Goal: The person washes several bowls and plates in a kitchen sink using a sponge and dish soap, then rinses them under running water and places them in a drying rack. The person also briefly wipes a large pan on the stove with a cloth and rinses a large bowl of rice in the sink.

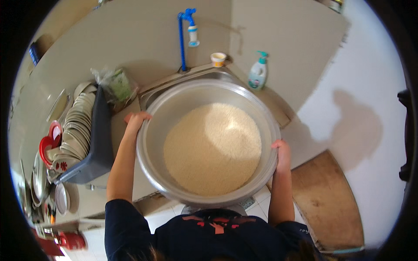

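A large round metal basin (153,182) spans the middle of the view, in front of my body. Pale grains that look like uncooked rice (209,150) cover its bottom. My left hand (138,119) grips the basin's rim at the left, and my right hand (281,152) grips it at the right, lower down. Both thumbs rest over the rim; the other fingers are mostly hidden behind it. Beyond the basin lies a stainless steel sink (225,76), largely covered by it. Over the sink, a blue tap (187,16) carries a white filter nozzle (193,36).
A dark dish rack (101,146) full of plates (76,127) stands on the left counter, near a plastic bag with green contents (120,84). Behind the sink are a small tub (218,59) and a pump bottle (258,75). A wooden board (326,202) is at right.
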### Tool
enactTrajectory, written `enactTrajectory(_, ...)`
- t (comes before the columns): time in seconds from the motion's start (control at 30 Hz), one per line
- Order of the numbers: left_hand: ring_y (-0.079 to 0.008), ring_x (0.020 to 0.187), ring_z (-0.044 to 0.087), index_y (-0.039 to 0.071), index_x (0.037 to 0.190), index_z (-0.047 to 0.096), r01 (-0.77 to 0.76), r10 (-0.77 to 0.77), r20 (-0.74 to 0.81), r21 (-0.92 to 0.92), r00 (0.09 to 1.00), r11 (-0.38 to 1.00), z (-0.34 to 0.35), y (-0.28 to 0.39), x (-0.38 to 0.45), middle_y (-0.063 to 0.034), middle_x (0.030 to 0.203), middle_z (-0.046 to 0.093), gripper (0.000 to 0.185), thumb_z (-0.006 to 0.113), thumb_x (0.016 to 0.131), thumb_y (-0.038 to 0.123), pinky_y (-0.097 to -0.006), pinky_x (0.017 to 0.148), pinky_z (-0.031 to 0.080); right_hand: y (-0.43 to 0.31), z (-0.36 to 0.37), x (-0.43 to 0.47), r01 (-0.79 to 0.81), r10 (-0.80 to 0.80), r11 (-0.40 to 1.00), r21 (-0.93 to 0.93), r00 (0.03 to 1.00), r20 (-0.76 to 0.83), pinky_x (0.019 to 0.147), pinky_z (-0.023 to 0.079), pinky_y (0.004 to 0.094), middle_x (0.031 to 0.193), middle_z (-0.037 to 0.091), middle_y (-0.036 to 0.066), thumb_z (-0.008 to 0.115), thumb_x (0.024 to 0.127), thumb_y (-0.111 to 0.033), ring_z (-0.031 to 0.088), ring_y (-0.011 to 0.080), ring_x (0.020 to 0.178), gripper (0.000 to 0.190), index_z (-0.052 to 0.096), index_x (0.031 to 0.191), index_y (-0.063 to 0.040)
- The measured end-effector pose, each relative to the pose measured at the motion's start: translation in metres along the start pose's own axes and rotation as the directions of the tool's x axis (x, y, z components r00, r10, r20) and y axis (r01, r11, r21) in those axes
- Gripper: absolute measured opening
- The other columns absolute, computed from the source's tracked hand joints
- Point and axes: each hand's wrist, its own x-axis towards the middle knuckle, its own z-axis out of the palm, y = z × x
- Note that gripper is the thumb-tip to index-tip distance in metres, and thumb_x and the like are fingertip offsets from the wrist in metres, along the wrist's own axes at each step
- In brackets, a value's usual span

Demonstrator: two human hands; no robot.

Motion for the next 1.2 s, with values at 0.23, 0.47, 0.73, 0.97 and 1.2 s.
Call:
enactTrajectory(0.23, -0.023, 0.08, 0.06, -0.003, 0.101, 0.06, 0.442, -0.494, -0.184, -0.262, 0.85, 0.858, 0.026, 0.019, 0.051, -0.0136, 0.097, 0.061, 0.034, 0.061, 0.071, 0.012, -0.0342, 0.07, 0.047, -0.023, 0.079, 0.206, 0.009, 0.066, 0.943, -0.334, 0.975, 0.213, 0.055, 0.038, 0.0293, 0.067, 0.05, 0.007, 0.055, 0.057, -0.01, 0.048, 0.0182, 0.06, 0.017, 0.054, 0.071, -0.001)
enactTrajectory(0.47, -0.0257, 0.091, 0.056, -0.005, 0.126, 0.039, 0.469, -0.616, -0.192, -0.49, 0.764, 0.735, 0.049, 0.012, 0.066, -0.02, 0.109, 0.052, 0.058, 0.054, 0.07, 0.0, -0.0362, 0.073, 0.046, -0.005, 0.175, 0.307, -0.225, 0.371, 0.903, -0.366, 0.838, 0.401, 0.055, 0.04, 0.0343, 0.072, 0.051, 0.01, 0.056, 0.054, -0.013, 0.049, 0.0248, 0.063, 0.021, 0.05, 0.072, -0.003)
enactTrajectory(0.73, -0.0283, 0.1, 0.052, -0.006, 0.133, 0.032, 0.389, -0.721, -0.304, -0.679, 0.623, 0.622, 0.073, -0.004, 0.102, -0.0227, 0.121, 0.047, 0.068, 0.054, 0.069, 0.0, -0.0341, 0.082, 0.042, 0.011, 0.211, 0.382, -0.185, 0.478, 0.808, -0.559, 0.76, 0.44, 0.067, 0.046, 0.0375, 0.089, 0.056, 0.016, 0.058, 0.057, -0.012, 0.055, 0.0292, 0.081, 0.038, 0.053, 0.09, 0.006)
enactTrajectory(0.97, -0.0251, 0.103, 0.051, -0.005, 0.133, 0.033, 0.351, -0.647, -0.373, -0.609, 0.665, 0.711, 0.087, -0.013, 0.115, -0.0213, 0.123, 0.046, 0.067, 0.053, 0.069, 0.002, -0.0305, 0.086, 0.04, -0.079, 0.349, 0.345, 0.922, -0.379, 0.345, -0.176, 0.308, 0.873, 0.104, 0.03, 0.04, 0.135, 0.033, 0.029, 0.058, 0.081, -0.048, 0.034, 0.0374, 0.127, 0.083, 0.027, 0.134, 0.008)
enactTrajectory(1.2, -0.0242, 0.091, 0.055, 0.0, 0.132, 0.036, 0.357, -0.649, -0.388, -0.598, 0.655, 0.718, 0.087, -0.017, 0.114, -0.0181, 0.114, 0.051, 0.063, 0.051, 0.07, 0.0, -0.0315, 0.076, 0.044, -0.135, 0.515, 0.285, 0.973, -0.829, 0.184, 0.139, 0.078, 0.555, 0.064, 0.047, 0.0378, 0.073, 0.064, 0.014, 0.039, 0.094, -0.043, 0.061, 0.0248, 0.068, 0.05, 0.061, 0.083, 0.0)
